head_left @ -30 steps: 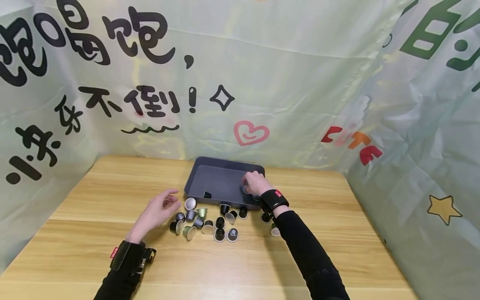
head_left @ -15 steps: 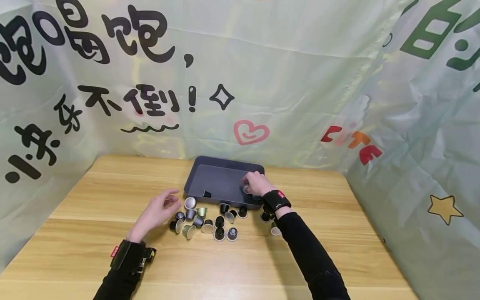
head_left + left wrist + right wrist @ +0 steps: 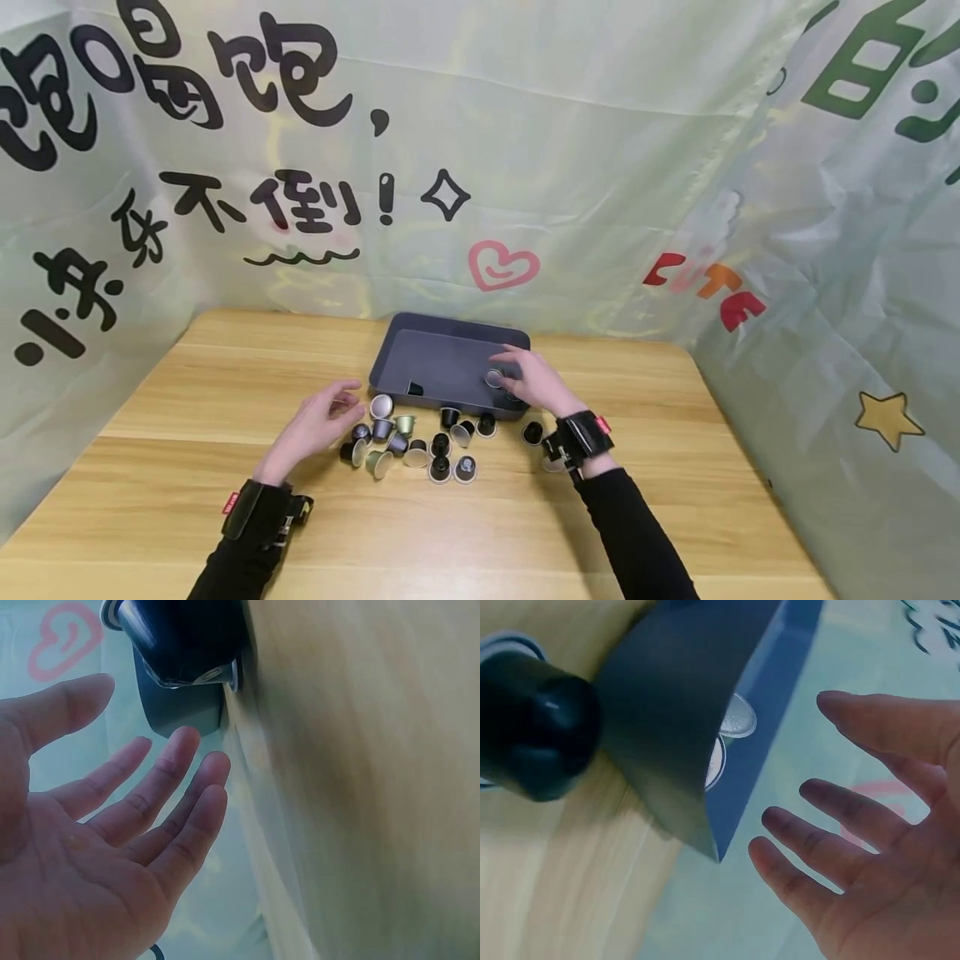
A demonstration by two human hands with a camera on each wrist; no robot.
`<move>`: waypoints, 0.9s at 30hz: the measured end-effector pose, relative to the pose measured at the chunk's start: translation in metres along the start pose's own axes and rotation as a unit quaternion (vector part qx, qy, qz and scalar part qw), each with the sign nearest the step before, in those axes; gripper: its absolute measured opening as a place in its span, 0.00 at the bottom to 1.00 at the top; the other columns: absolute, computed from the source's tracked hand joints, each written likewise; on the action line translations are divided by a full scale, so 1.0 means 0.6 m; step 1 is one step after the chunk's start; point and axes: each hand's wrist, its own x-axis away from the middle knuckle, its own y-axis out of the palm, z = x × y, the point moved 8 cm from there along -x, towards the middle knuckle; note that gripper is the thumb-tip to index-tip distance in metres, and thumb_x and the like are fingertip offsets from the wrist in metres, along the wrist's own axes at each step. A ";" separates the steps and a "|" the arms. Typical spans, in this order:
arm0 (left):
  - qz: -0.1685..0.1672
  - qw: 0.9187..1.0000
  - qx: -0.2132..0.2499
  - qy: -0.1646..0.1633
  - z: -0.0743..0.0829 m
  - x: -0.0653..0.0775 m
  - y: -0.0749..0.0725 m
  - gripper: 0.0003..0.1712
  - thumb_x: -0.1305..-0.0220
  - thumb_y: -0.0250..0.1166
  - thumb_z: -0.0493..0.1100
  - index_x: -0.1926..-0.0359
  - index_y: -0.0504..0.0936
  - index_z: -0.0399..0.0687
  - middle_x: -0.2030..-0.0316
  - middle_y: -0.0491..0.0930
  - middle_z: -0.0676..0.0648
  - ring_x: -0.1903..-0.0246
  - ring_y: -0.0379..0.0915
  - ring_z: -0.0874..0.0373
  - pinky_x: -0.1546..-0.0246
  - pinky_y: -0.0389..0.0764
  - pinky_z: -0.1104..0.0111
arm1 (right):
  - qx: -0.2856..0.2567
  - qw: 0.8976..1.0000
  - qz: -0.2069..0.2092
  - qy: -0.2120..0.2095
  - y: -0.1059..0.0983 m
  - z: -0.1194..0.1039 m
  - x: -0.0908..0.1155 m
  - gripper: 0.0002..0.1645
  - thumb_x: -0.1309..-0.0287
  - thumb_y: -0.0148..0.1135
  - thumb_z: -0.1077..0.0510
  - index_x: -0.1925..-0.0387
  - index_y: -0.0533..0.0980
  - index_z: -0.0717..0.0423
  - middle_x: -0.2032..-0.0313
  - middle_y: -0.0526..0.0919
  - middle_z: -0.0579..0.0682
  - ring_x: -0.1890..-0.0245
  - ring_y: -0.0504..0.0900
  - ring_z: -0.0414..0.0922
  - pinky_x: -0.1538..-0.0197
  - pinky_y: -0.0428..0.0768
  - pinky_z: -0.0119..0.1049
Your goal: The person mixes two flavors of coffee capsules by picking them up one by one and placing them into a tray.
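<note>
My right hand [image 3: 542,383] hovers over the right end of a dark grey baking tray [image 3: 435,358], fingers spread and holding nothing. Just below its fingertips a coffee capsule [image 3: 493,379] lies in the tray. In the right wrist view two capsule lids show inside the tray, one of them a silvery lid [image 3: 739,716]. A small black capsule [image 3: 415,388] lies inside by the tray's front wall. My left hand [image 3: 315,427] is held beside the loose capsules, relaxed, with nothing in it. The nearest to it include a white-faced capsule [image 3: 381,407] and a dark capsule [image 3: 180,637].
Several capsules, black, grey-blue and green, lie scattered on the wooden table [image 3: 465,542] in front of the tray. To the right are a black capsule [image 3: 532,432] and one partly hidden by the wrist strap. A printed cloth [image 3: 600,167] hangs behind the table.
My right hand's fingers have opened off the capsule, which stays in the tray, and the hand has drawn slightly to the right. The left hand has stayed in place.
</note>
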 end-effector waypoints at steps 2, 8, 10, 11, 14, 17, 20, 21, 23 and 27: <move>-0.003 1.000 -0.001 0.000 0.000 -0.001 0.001 0.29 0.31 0.63 0.39 0.35 0.69 0.27 0.50 0.82 0.30 0.50 0.80 0.36 0.42 0.81 0.45 | -0.030 0.999 0.012 0.009 -0.005 0.011 0.019 0.25 0.38 0.63 0.66 0.38 0.76 0.62 0.27 0.65 0.67 0.28 0.64 0.67 0.26 0.64 0.63; -0.014 1.000 0.003 0.005 0.002 -0.001 0.003 0.29 0.30 0.63 0.41 0.36 0.69 0.28 0.50 0.82 0.30 0.49 0.80 0.37 0.42 0.81 0.45 | -0.089 0.993 0.067 0.024 -0.023 0.039 0.074 0.27 0.38 0.62 0.68 0.37 0.74 0.64 0.28 0.64 0.70 0.27 0.62 0.69 0.27 0.63 0.66; -0.023 1.000 0.005 0.005 0.002 0.000 0.004 0.29 0.30 0.63 0.43 0.35 0.69 0.28 0.49 0.81 0.30 0.48 0.79 0.37 0.41 0.80 0.45 | -0.091 0.992 0.082 0.030 -0.027 0.046 0.089 0.27 0.38 0.63 0.67 0.36 0.74 0.64 0.28 0.65 0.69 0.28 0.63 0.69 0.28 0.64 0.67; -0.028 1.000 0.005 0.005 0.002 0.000 0.005 0.30 0.30 0.63 0.43 0.35 0.69 0.28 0.49 0.81 0.30 0.48 0.79 0.37 0.41 0.80 0.45 | -0.092 0.991 0.087 0.032 -0.027 0.048 0.095 0.27 0.38 0.63 0.67 0.36 0.74 0.63 0.28 0.65 0.69 0.28 0.63 0.69 0.28 0.63 0.68; -0.041 0.999 0.007 0.004 0.003 0.000 0.009 0.29 0.30 0.63 0.43 0.36 0.70 0.27 0.48 0.81 0.29 0.47 0.79 0.36 0.40 0.80 0.45 | -0.085 0.990 0.102 0.039 -0.026 0.055 0.110 0.28 0.38 0.65 0.65 0.36 0.75 0.61 0.29 0.67 0.68 0.29 0.65 0.69 0.29 0.62 0.70; -0.053 0.999 0.008 0.011 0.004 0.000 0.013 0.26 0.30 0.63 0.41 0.38 0.72 0.27 0.48 0.81 0.29 0.47 0.79 0.36 0.41 0.80 0.45 | -0.080 0.989 0.114 0.038 -0.024 0.060 0.121 0.28 0.39 0.67 0.64 0.37 0.75 0.61 0.30 0.69 0.68 0.31 0.67 0.69 0.30 0.64 0.71; -0.057 0.998 0.007 0.019 0.004 -0.001 0.015 0.24 0.30 0.63 0.40 0.40 0.74 0.27 0.48 0.81 0.29 0.47 0.79 0.37 0.41 0.80 0.46 | -0.085 0.989 0.119 0.035 -0.021 0.062 0.128 0.28 0.39 0.67 0.64 0.37 0.75 0.62 0.31 0.69 0.69 0.32 0.69 0.69 0.30 0.64 0.71; -0.058 0.998 0.007 0.022 0.004 -0.001 0.016 0.23 0.30 0.63 0.40 0.41 0.74 0.27 0.48 0.81 0.29 0.47 0.79 0.37 0.41 0.81 0.46 | -0.087 0.988 0.121 0.033 -0.020 0.063 0.129 0.28 0.39 0.67 0.64 0.37 0.75 0.62 0.31 0.69 0.69 0.33 0.70 0.69 0.30 0.63 0.72; -0.057 0.998 0.007 0.027 0.004 -0.001 0.016 0.23 0.30 0.62 0.40 0.41 0.74 0.27 0.48 0.81 0.29 0.47 0.79 0.37 0.41 0.80 0.46 | -0.093 0.987 0.123 0.032 -0.020 0.063 0.131 0.28 0.39 0.67 0.64 0.37 0.75 0.62 0.30 0.69 0.69 0.35 0.72 0.70 0.30 0.62 0.73; -0.060 0.998 -0.004 0.030 0.006 0.001 0.016 0.23 0.29 0.62 0.40 0.39 0.74 0.30 0.45 0.80 0.30 0.45 0.78 0.35 0.41 0.80 0.44 | -0.097 0.986 0.129 0.026 -0.020 0.063 0.134 0.28 0.40 0.67 0.64 0.38 0.76 0.63 0.31 0.69 0.69 0.36 0.73 0.69 0.30 0.62 0.73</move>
